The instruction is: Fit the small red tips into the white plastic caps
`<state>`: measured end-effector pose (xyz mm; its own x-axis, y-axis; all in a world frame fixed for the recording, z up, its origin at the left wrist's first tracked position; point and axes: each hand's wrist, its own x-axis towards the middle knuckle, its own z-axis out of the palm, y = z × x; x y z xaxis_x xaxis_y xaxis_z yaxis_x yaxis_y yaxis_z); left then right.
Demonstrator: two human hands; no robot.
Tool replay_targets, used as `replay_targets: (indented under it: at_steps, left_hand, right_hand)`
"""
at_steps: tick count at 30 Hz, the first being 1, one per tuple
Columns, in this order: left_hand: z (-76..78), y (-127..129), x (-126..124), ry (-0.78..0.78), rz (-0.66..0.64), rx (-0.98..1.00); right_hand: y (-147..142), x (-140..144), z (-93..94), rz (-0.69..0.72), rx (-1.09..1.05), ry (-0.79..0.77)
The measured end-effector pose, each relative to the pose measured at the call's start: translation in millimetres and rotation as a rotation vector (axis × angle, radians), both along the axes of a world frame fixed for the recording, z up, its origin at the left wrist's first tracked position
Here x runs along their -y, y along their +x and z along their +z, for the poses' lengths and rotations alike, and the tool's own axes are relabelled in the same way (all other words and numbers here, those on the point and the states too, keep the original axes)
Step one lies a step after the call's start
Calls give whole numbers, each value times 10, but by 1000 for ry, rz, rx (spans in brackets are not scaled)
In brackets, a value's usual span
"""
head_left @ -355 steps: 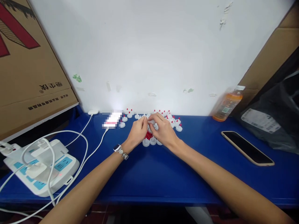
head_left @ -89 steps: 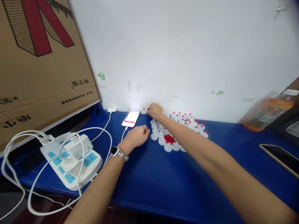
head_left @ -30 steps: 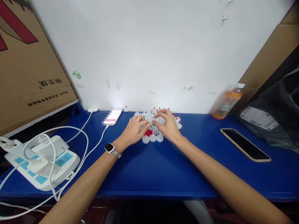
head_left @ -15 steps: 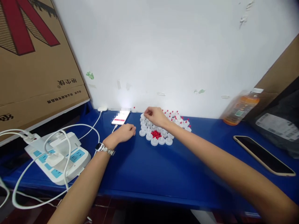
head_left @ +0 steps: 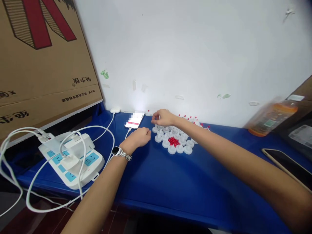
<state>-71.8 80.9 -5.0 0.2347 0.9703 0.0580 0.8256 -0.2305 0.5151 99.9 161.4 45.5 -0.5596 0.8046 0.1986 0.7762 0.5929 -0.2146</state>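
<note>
A cluster of small white round caps (head_left: 179, 149) lies on the blue table (head_left: 170, 182) near the wall, ringed around a heap of tiny red pieces (head_left: 173, 141). Several caps at the back carry red tips (head_left: 192, 119). My right hand (head_left: 162, 117) reaches across to the far left of the cluster, fingers pinched at a small white piece; what it pinches is too small to make out. My left hand (head_left: 139, 136), a watch on its wrist, rests loosely curled on the table just left of the caps, holding nothing I can see.
A lit phone (head_left: 135, 120) lies by the wall on a white cable. A white power strip (head_left: 70, 159) with plugs and looping cables sits at the left. A cardboard box (head_left: 41, 58) leans at the left. An orange drink bottle (head_left: 270, 118) and a dark phone (head_left: 287, 164) are at the right.
My right hand has moved from the middle of the caps to their far left, by the wall. My left hand has drawn back off the cluster and rests on the table. The view has swung left.
</note>
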Motion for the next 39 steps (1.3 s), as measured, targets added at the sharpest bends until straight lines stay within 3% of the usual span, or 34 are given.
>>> replay_targets:
  at_steps: [3, 6, 11, 16, 20, 22, 24, 27, 31, 34, 39]
  left_hand:
    - [10, 28, -6, 17, 13, -16]
    - [29, 45, -23, 37, 35, -38]
    - [54, 43, -21, 77, 89, -58]
    - [82, 37, 28, 116, 106, -35]
    - [163, 78, 72, 193, 134, 19]
    - [212, 129, 101, 283, 159, 99]
    - [249, 200, 143, 381, 138, 216]
    - [273, 329, 231, 423, -45, 290]
    - [270, 506, 350, 405, -319, 131]
    - [259, 640, 379, 500, -401, 44]
    - [228, 827, 324, 535, -254, 148]
  right_hand:
    - [-142, -201, 0, -268, -78, -25]
    - [-357, -398, -54, -418, -99, -43]
    - [-656, -552, -160, -500, -133, -62]
    - [-677, -517, -130, -505, -172, -49]
    - [-441, -246, -33, -443, -227, 35]
    - [-252, 6, -12, -324, -341, 152]
    - [-41, 314, -24, -189, -440, 157]
    - [262, 795, -91, -68, -556, 17]
    - [564, 1257, -190, -84, -706, -100]
    - [696, 1385, -213, -84, -727, -22]
    - [761, 1318, -200, -35, -607, 290]
